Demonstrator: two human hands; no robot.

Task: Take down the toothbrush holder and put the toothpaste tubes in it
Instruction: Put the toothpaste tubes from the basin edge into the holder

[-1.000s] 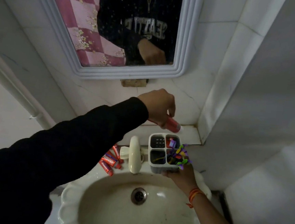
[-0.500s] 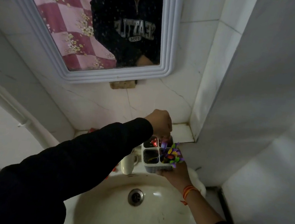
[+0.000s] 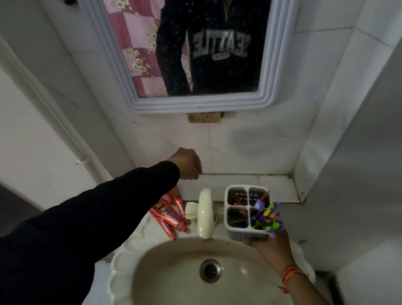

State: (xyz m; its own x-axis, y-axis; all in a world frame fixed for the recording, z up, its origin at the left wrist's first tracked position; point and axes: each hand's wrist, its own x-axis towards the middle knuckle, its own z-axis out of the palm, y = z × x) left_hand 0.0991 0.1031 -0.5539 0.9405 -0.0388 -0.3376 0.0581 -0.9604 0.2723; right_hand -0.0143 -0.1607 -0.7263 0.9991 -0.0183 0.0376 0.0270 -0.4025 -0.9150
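— Risk is seen first in the holder point(image 3: 247, 212): it is gripped from below by the right hand point(image 3: 268, 247), over the sink point(image 3: 136, 268) rim, and a tip or slip would be caused by a tube pushed in off-centre.

— And the tubes point(image 3: 169, 214)?

— Several red ones are left lying on the ledge, left of the tap point(image 3: 205, 212), close to the edge; one could be knocked into the bowl by the sleeve when the next is fetched. A jam is also judged likely, since one compartment is already crowded with brushes point(image 3: 268, 219).

— How is the left hand point(image 3: 186, 163) held?

— It is curled shut above the tubes, well apart from the holder. Whether anything is pinched inside cannot be told; nothing is seen sticking out.

— What is hidden?

— The right fingers are covered by the holder's base. Something red is glimpsed in the back compartments, but its count cannot be made out in the dim light. Tubes nearest the left sleeve are partly covered
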